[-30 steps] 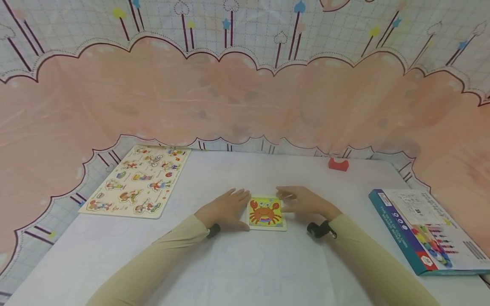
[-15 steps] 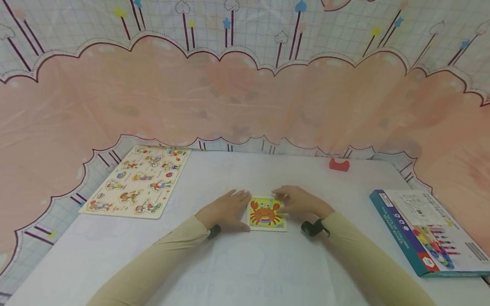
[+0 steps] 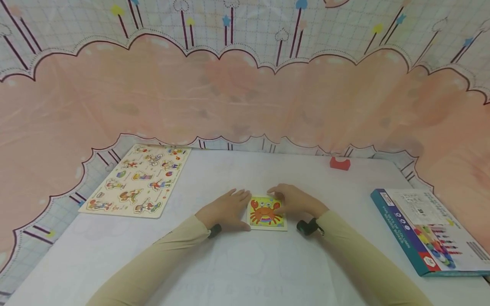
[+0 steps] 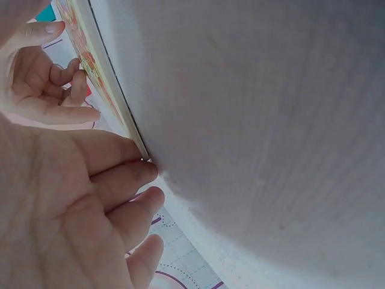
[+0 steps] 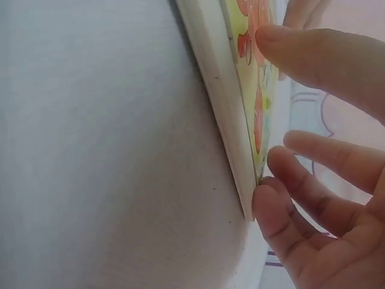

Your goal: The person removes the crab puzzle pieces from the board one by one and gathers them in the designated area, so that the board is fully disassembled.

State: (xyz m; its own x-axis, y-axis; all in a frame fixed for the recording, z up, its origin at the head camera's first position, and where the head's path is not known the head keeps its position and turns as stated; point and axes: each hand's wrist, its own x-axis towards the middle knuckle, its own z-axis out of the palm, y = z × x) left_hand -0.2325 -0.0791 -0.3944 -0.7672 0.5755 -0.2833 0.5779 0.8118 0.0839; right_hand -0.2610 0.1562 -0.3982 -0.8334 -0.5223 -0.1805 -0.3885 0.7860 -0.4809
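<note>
A small puzzle board (image 3: 266, 216) with a red-orange crab on a yellow ground lies flat on the white table, shown edge-on in the left wrist view and the right wrist view. My left hand (image 3: 223, 210) holds it at its left side, fingers at the far left corner and thumb at the near left corner. At the opposite side my right hand (image 3: 296, 200) hovers with loosely bent fingers. Its thumb (image 5: 319, 54) is over the crab picture; whether it touches is unclear. Some of the right fingertips (image 5: 271, 201) are by the board's far corner.
Back left lies a large puzzle board (image 3: 134, 185) with several cartoon figures. A red notched block (image 3: 340, 164) sits at the back right. To the right is a flat toy box (image 3: 428, 238) with a teal side. Patterned cloth (image 3: 245, 102) hangs behind the table.
My right hand has moved left and slightly away from me, so its thumb and fingers reach over the crab puzzle's right part. The left hand and the board have stayed put.
</note>
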